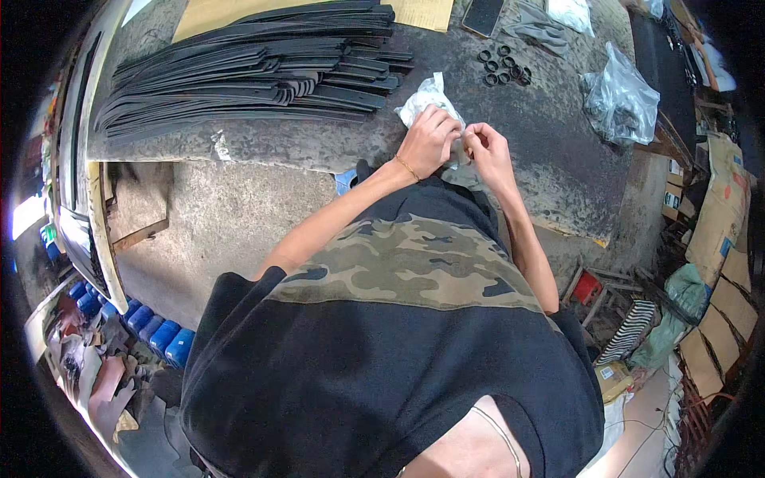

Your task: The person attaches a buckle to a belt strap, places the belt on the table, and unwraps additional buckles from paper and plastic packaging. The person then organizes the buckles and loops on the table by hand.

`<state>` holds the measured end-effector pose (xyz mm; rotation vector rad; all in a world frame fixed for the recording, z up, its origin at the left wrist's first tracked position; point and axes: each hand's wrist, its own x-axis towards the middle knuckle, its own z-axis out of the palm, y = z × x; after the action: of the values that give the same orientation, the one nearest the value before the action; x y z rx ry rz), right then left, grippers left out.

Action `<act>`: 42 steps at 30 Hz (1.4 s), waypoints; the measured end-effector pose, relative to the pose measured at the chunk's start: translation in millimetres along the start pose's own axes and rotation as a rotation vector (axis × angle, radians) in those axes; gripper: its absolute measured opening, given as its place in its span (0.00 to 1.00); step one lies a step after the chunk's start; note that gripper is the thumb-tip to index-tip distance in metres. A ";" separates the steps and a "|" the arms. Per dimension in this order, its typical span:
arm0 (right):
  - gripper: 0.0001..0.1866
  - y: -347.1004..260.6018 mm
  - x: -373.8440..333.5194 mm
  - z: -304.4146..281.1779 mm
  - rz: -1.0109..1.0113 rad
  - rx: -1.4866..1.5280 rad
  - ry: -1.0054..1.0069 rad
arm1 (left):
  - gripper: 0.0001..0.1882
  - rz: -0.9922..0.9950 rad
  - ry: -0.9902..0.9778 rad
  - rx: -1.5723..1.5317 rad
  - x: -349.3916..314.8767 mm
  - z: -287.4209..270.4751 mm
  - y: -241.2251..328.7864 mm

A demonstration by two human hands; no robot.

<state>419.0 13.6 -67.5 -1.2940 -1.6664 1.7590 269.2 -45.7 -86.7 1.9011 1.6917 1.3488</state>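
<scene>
A small white plastic bag (421, 97) lies at the near edge of the dark worktable, in front of my body. My left hand (430, 143) is closed on it, fingers curled over its near side. Close by on the right, my right hand (489, 156) is pinched at the bag's clear film between the two hands; its fingertips are partly hidden. Beyond the hands, several black rings (504, 64) sit in a loose cluster. To the left lies a large pile of long black strips (263, 76), stacked in bundles with some ends curved.
On the worktable (550, 135) are a phone (482, 16), grey gloves (538, 30), another white bag (570, 14) and a clear plastic bag (623, 94) with dark contents. Blue containers (163, 334) and leather-like scraps (103, 382) stand at lower left. Cardboard (717, 215) leans at right.
</scene>
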 end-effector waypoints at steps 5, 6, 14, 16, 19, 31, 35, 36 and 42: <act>0.11 -31.0 -3.2 5.6 -0.206 -0.511 0.055 | 0.07 0.023 0.013 -0.070 -3.2 3.3 -7.3; 0.11 -31.7 -2.0 4.8 -0.283 -0.594 0.026 | 0.07 0.023 0.010 -0.069 -4.9 3.4 -6.8; 0.13 -25.8 -3.7 -4.4 -0.093 -0.366 -0.113 | 0.08 0.010 -0.018 -0.077 -9.1 -7.2 2.0; 0.14 -18.8 -2.4 -8.5 0.006 -0.199 -0.151 | 0.09 0.019 -0.015 -0.079 -12.9 -11.5 1.6; 0.12 -16.9 -0.6 -11.8 0.226 0.156 -0.226 | 0.09 0.047 0.005 -0.076 -15.8 -15.7 1.7; 0.13 -43.7 -29.0 0.6 -0.264 -0.742 -0.002 | 0.06 -0.012 0.076 -0.114 -8.5 -10.3 0.0; 0.10 -26.4 -30.3 0.1 -0.346 -0.837 0.077 | 0.06 -0.013 0.048 -0.117 -2.5 -8.2 2.0; 0.08 -25.1 -30.3 -3.1 -0.261 -0.673 0.049 | 0.06 -0.012 0.042 -0.120 -3.0 -8.9 3.0; 0.08 10.2 -29.3 -19.3 0.043 0.122 -0.136 | 0.10 0.049 -0.101 -0.094 -7.1 -10.9 6.9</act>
<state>452.4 -1.0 -64.1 -1.1887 -1.5842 1.9806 266.0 -57.9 -79.1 1.9346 1.5175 1.3024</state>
